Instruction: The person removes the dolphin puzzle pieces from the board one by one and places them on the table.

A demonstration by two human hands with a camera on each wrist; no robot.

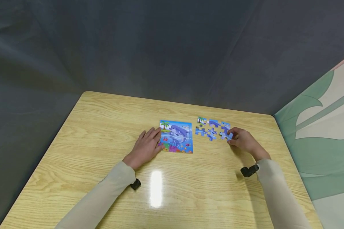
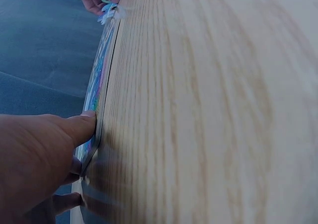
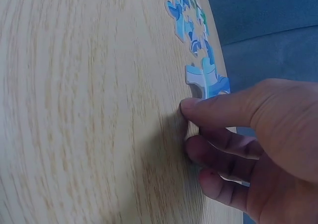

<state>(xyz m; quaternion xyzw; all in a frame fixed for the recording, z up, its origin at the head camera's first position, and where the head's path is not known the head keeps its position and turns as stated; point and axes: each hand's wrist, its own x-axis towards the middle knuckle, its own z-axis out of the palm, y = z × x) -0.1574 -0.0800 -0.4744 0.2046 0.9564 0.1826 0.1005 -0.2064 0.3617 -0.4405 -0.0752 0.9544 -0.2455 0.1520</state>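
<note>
A square dolphin jigsaw board (image 1: 176,136) lies on the wooden table. My left hand (image 1: 145,145) rests along its left edge, fingers extended and the thumb (image 2: 82,127) over the border near the lower corner. To the right of the board, several loose jigsaw pieces (image 1: 210,131) lie in loose rows, picture side up. At the right end of this group, my right hand (image 1: 243,140) pinches a blue-and-white jigsaw piece (image 3: 201,77) by its near edge. In the right wrist view the thumb is at the piece's rim and the other fingers curl beneath the palm.
The wooden table (image 1: 103,127) has its far edge just behind the puzzle, against a dark curtain (image 1: 160,47). A green-and-white patterned surface (image 1: 326,143) borders the right side. Small black cameras (image 1: 249,170) sit at both wrists.
</note>
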